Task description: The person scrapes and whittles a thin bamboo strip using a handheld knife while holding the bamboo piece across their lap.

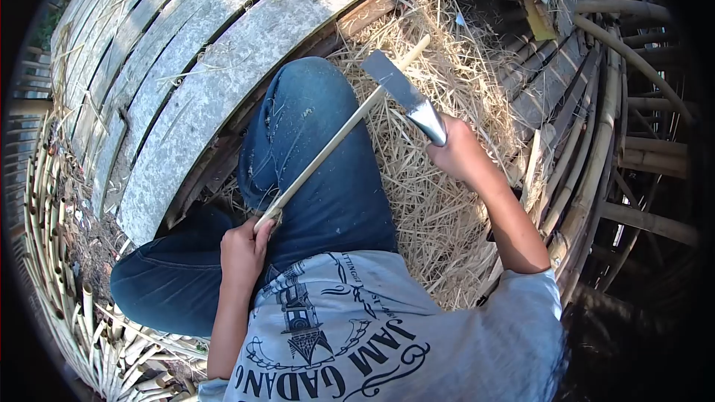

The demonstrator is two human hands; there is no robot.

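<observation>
A long, thin, pale bamboo stick (331,145) slants up across my raised knee. My left hand (243,251) is closed around its lower end, near my lap. My right hand (456,149) grips the metal handle of a cleaver (402,85), a broad-bladed tool with a dark, rectangular blade. The blade lies over the stick near its far end, and the stick's tip shows beyond it. I cannot tell whether the edge bites into the bamboo.
Pale shavings (424,201) cover the ground to the right of my leg. A weathered plank platform (201,97) spans the upper left. Many cut bamboo pieces (45,231) are stacked at the left edge, and bamboo poles (596,141) stand along the right.
</observation>
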